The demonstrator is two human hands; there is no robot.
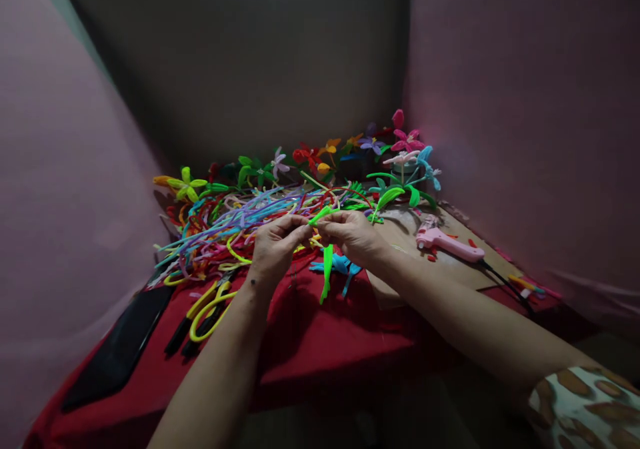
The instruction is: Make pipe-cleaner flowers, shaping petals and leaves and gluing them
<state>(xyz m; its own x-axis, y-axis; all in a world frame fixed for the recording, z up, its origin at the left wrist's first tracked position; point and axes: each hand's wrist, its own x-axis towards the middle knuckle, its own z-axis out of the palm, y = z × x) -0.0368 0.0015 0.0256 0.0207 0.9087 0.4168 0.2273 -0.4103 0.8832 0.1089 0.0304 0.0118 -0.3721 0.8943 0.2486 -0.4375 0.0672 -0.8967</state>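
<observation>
Bright green pipe cleaners point(327, 265) hang below my fingers, with a short green part showing above them. My left hand point(280, 242) pinches the green pieces from the left side. From the right, my right hand point(353, 232) pinches them too, its fingertips almost meeting those of the left. The exact grip point is partly hidden by the fingers. Just behind the hanging green ends, blue pipe cleaner pieces point(341, 264) lie on the red cloth point(330, 349).
A heap of coloured pipe cleaners point(240, 219) spreads behind my hands, with pipe cleaner flowers point(373, 143) along the back. Yellow-handled pliers point(205, 309) and a black phone-like slab point(120, 349) lie left. A pink glue gun point(450, 243) rests on cardboard point(450, 282) at right.
</observation>
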